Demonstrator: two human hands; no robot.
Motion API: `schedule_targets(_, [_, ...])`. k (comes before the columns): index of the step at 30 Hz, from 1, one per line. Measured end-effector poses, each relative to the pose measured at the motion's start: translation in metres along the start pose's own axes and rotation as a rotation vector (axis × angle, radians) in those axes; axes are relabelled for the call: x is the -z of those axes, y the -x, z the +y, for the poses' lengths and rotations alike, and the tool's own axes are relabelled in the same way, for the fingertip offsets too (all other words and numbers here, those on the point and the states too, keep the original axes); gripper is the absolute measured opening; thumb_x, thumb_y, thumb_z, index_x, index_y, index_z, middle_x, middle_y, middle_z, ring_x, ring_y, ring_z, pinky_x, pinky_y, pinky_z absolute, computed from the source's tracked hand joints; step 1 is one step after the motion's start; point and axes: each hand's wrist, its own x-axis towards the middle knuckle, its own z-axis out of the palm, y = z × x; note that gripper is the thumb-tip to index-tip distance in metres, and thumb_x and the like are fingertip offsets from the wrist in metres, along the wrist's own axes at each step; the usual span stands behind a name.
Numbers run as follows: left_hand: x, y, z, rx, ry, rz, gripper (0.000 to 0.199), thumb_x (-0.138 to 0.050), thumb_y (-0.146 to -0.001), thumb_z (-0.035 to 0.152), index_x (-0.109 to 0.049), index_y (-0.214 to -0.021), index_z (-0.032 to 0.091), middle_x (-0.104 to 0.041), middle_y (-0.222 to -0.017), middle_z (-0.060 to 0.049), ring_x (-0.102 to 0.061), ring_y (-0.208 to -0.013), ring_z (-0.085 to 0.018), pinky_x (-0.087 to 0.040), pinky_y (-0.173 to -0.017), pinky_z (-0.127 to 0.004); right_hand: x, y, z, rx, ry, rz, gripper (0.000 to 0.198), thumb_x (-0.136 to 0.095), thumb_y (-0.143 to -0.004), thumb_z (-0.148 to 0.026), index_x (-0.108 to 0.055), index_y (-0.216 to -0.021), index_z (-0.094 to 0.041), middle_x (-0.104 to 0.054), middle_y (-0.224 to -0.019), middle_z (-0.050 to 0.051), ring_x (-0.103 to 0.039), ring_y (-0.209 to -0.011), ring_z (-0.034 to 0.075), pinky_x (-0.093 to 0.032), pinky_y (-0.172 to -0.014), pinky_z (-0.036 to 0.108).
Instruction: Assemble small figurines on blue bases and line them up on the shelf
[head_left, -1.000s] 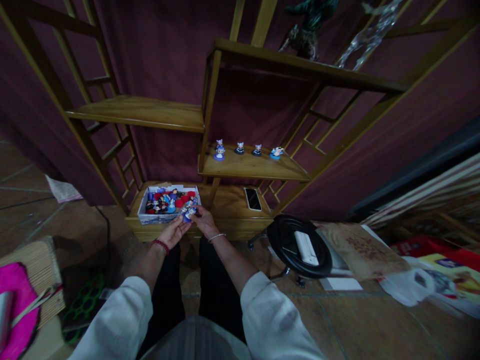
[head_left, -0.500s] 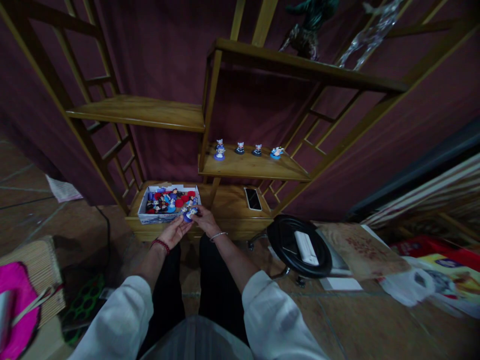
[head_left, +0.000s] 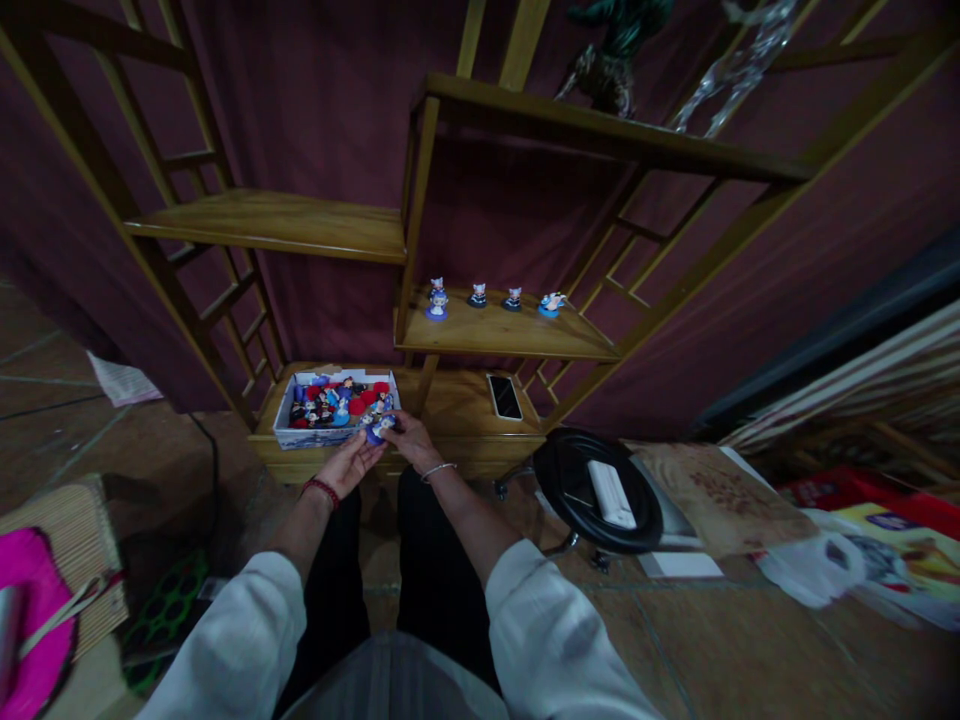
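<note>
Purple-based figurine held between both hands at the box's corner

The step in hand looks like handling or turning a small piece. The purple-based figurine (head_left: 380, 430) is in front of the near right corner of the cardboard box (head_left: 311, 439), pinched by the fingers of the left hand (head_left: 351, 465) and the right hand (head_left: 411, 440) together. Whether a second piece is in the grip is too small to tell.

The box, full of mixed figurines, stands on the lower wooden ledge (head_left: 457, 410), with a smartphone (head_left: 505, 397) farther right. Five more stand on the display shelf (head_left: 495, 332) above, including a purple-based one in front.

The next move, I judge, calls for one hand to take a firm hold before the other releases, clear of the box rim.
</note>
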Motion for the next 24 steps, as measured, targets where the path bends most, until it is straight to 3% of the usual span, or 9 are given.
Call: schedule_targets(24, [0.0,0.002,0.001,0.027,-0.007,0.001,0.015,-0.052,-0.079,0.023,-0.056,-0.091,0.014,-0.065,-0.082,-0.008,-0.062,-0.08,-0.015,-0.048,-0.077,-0.028,0.009,0.003,-0.017,0.229,0.284,-0.136,0.036,-0.056,-0.069,-0.015,-0.058,-0.102,-0.029,-0.061,-0.082,-0.005,-0.056,-0.072,0.012,-0.045,-0.07,0.022])
